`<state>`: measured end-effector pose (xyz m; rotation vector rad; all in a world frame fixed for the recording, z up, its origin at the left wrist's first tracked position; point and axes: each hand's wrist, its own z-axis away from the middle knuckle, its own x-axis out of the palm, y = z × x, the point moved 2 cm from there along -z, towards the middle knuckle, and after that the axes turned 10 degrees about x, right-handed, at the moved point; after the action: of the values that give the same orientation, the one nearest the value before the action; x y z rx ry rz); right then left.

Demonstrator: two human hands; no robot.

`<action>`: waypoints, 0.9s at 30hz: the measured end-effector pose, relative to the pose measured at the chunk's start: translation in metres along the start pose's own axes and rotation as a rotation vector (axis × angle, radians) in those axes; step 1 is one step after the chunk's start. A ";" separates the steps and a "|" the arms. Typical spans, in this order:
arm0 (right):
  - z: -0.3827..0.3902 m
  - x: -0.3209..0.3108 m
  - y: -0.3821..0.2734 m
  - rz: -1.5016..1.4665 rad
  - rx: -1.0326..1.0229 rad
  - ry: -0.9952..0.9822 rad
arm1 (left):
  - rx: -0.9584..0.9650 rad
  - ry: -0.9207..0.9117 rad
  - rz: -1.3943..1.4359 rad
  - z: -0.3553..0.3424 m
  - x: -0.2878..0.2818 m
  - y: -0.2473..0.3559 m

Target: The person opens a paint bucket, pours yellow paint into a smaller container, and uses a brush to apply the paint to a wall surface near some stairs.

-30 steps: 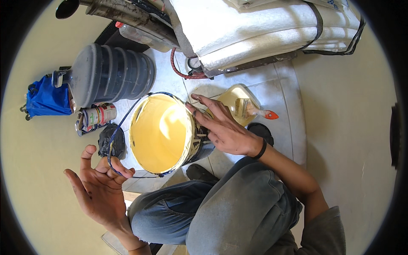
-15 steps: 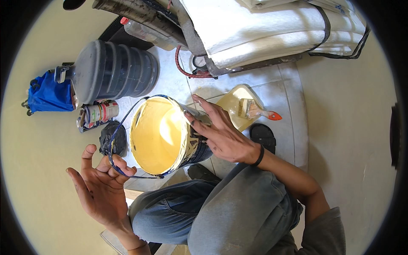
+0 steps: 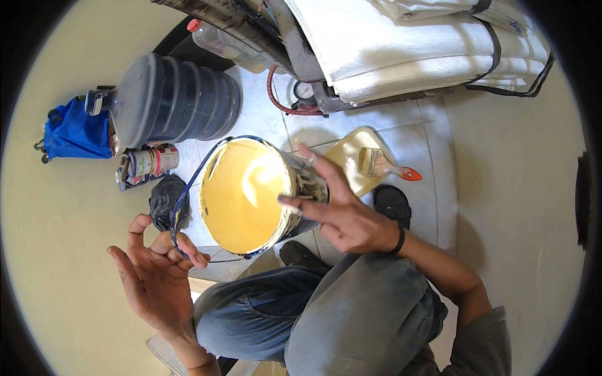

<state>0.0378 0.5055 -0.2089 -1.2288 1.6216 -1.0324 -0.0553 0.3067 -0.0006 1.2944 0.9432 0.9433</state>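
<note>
Left grip [image 3: 160, 279] palm-up, half-curled; right grip [image 3: 359, 220] palm-down, fingers spread.

printing on bucket [image 3: 306, 187] and cans [image 3: 157, 161] too small to read

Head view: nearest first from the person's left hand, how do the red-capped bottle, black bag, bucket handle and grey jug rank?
From the left hand:
1. Bucket handle, touching the hand.
2. Black bag, just ahead of it.
3. Grey jug, beyond the bag.
4. Red-capped bottle, farthest, near the picture's top.
</note>
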 end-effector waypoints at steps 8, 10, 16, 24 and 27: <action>-0.039 -0.026 0.037 -0.089 0.121 -0.030 | 0.009 -0.004 -0.039 0.000 0.002 0.001; -0.050 -0.028 0.036 -0.066 0.109 -0.050 | 0.009 -0.004 -0.035 -0.001 0.001 0.000; -0.048 -0.023 0.036 0.125 0.064 -0.042 | 0.014 -0.004 -0.042 -0.003 0.002 -0.001; -0.025 -0.019 0.029 0.129 0.119 -0.045 | 0.020 0.065 -0.036 -0.005 0.005 -0.002; -0.017 -0.018 0.024 0.108 0.143 -0.049 | 0.020 0.059 -0.031 -0.004 0.004 -0.003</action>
<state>0.0174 0.5292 -0.2239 -1.0521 1.5317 -1.0242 -0.0580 0.3120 -0.0039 1.2714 1.0177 0.9542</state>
